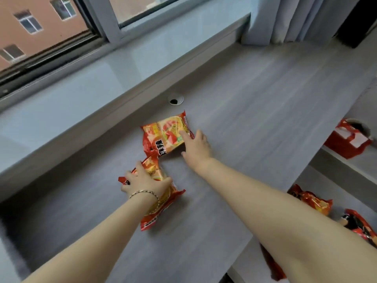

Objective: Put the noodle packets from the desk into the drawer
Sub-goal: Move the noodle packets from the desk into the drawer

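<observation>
Grey counter ran under the window. Beside its cable hole, the right hand lay open on one packet; nearer, the left hand clutched another packet. Slick wrappers might slip before reaching the drawer.

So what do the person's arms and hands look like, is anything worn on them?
Both forearms are bare, with no sleeves or gloves in view. The left hand has a thin metal chain bracelet round its wrist. The right hand shows no jewellery or watch.
</observation>
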Motion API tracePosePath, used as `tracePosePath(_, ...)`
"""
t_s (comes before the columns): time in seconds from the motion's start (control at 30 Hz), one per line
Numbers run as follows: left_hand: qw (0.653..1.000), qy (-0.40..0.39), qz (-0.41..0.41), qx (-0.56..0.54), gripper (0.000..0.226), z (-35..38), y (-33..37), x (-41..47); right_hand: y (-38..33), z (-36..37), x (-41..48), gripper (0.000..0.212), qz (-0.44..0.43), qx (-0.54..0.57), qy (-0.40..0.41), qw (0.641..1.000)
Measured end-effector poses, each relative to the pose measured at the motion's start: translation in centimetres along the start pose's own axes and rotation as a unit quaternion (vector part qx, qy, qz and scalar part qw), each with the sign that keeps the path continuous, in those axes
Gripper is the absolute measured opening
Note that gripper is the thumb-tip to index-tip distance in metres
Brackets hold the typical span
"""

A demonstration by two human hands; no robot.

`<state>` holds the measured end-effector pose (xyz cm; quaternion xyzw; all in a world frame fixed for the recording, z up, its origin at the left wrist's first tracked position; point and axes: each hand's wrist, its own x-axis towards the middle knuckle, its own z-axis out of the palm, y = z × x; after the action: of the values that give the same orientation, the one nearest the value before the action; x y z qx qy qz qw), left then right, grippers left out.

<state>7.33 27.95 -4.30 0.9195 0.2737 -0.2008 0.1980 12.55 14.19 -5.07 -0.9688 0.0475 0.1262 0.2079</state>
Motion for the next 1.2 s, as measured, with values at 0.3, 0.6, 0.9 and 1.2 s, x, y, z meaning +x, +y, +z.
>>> tracePosePath(0.3,0.99,-0.1,0.013,-0.101,0.086,-1.8,1.7,-1.1,2.3,-2.2,-2.8,0.006,0.037,0.302,0.142,0.942)
tracePosePath(0.6,0.95,-0.164,0.221,-0.148,0.079,2.0,8.8,-10.0,16.2,-6.6,-17.0,0.024,0.173,0.317,0.393,0.846)
tracePosePath(0.9,0.918,-0.266,0.276,-0.103,0.077,8.1,12.1,-19.7,28.0,-1.5,-28.1,0.007,0.424,0.309,0.366,0.769)
tracePosePath(1.2,0.923,-0.287,0.252,-0.046,0.093,13.8,11.9,-24.5,25.8,-3.8,-30.5,0.021,0.289,0.478,0.194,0.807)
